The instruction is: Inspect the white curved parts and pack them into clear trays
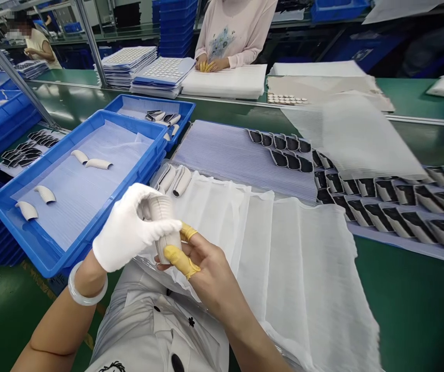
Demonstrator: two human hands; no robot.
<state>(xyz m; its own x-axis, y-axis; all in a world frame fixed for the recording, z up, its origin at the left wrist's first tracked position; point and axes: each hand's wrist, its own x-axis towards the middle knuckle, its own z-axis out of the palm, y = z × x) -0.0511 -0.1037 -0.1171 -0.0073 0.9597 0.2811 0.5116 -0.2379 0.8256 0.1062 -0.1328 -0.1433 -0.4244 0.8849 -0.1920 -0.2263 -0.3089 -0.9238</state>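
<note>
My left hand (126, 227), in a white fabric glove with a pale bangle at the wrist, grips a ribbed, curved white moulded part (163, 227). My right hand (194, 263) holds the part's lower end from the other side, with yellow finger cots on two fingers. Both hands are above a sheer white sheet (303, 279). Nearby, two similar curved parts (182, 181) lie at the sheet's far edge. Several smooth white curved pieces (45, 194) lie on a pale liner in a blue plastic tray (134, 124) to my left.
Rows of black-and-silver parts (384, 206) lie on a ribbed sheet to the right. A second blue tray (155, 103) stands beyond the first. Across the green bench (411, 310), a co-worker (233, 31) handles foam sheets, and stacked blue crates stand behind.
</note>
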